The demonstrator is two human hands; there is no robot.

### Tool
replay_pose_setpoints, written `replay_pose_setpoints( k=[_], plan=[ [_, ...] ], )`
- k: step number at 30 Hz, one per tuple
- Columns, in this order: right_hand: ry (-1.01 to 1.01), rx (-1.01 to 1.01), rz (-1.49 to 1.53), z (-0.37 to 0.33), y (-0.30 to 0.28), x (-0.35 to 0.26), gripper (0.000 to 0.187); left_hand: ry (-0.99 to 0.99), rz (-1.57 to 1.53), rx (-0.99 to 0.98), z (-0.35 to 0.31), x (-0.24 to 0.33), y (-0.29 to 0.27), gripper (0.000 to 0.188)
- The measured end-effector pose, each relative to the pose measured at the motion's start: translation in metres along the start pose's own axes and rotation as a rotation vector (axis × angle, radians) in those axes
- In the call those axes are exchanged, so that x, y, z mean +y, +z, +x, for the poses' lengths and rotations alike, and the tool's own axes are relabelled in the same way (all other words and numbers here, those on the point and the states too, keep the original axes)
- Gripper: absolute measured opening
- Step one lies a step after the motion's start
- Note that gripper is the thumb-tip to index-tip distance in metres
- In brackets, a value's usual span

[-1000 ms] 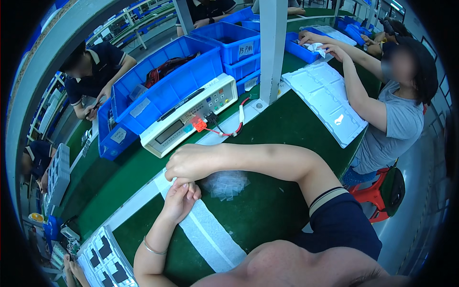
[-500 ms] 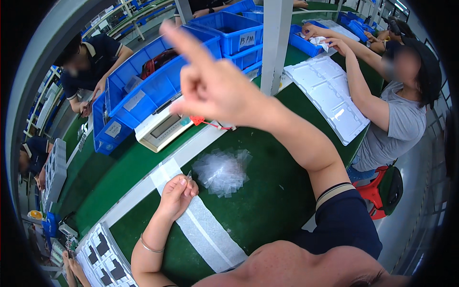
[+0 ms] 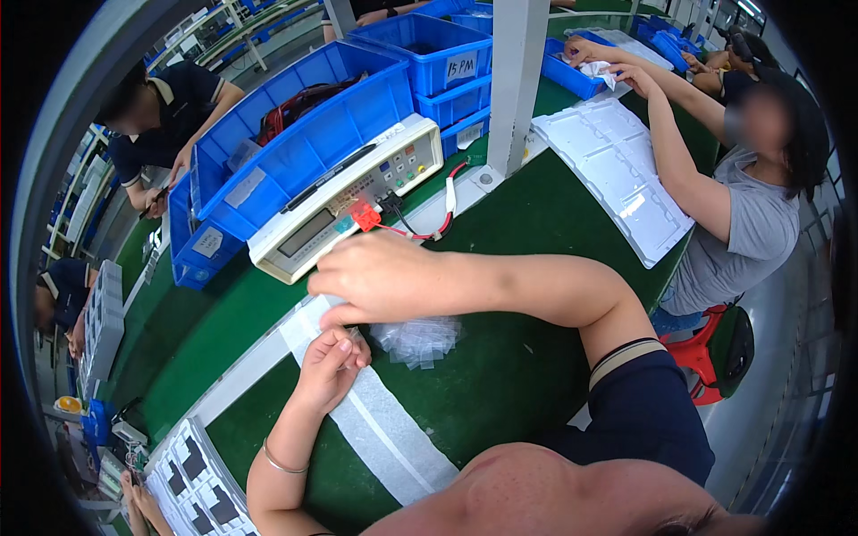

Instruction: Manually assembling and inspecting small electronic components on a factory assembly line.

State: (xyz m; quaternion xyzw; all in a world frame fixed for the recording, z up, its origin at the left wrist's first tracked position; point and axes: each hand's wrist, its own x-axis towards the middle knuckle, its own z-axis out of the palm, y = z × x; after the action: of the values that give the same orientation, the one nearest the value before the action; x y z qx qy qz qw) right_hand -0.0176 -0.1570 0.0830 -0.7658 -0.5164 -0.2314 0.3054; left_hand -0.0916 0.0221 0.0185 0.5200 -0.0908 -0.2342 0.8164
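The white strip (image 3: 393,438) lies on the green worktop (image 3: 509,384), its long axis slanting from ahead and left of the hands back toward the body, ending to their right. The left hand (image 3: 332,366) is nearer to it, laid across its left side with the fingers curled in tight; whether anything is pinched in them I cannot tell. The right hand (image 3: 375,279) is just ahead of the left, blurred, fingers bent and thumb pointing left, close to the left fingertips; its grip cannot be made out. Beside the strip, right of the left hand, sits a loose pile of clear film pieces (image 3: 422,347), its far part covered by the right hand and wrist. Past the right hand stands a cream tester (image 3: 332,211), then a large blue bin (image 3: 295,156).
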Motion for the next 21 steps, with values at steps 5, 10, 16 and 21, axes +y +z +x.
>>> replay_pose_setpoints(
  k=[5, 10, 16, 21],
  plan=[
    [0.159, -0.23, 0.094, -0.003, 0.008, -0.01, 0.027, 0.053, -0.059, 0.034, -0.003, -0.003, -0.004, 0.018],
    [0.207, -0.189, 0.181, -0.02, 0.014, -0.023, 0.021, 0.125, -0.091, 0.083, -0.006, -0.008, -0.002, 0.016],
    [0.192, -0.034, 0.199, -0.037, 0.03, -0.03, 0.013, 0.134, -0.015, 0.032, -0.007, -0.011, -0.006, 0.015],
    [0.334, -0.027, 0.212, -0.043, 0.021, -0.05, 0.012, 0.077, 0.006, -0.058, -0.009, -0.006, -0.002, 0.021]
  ],
)
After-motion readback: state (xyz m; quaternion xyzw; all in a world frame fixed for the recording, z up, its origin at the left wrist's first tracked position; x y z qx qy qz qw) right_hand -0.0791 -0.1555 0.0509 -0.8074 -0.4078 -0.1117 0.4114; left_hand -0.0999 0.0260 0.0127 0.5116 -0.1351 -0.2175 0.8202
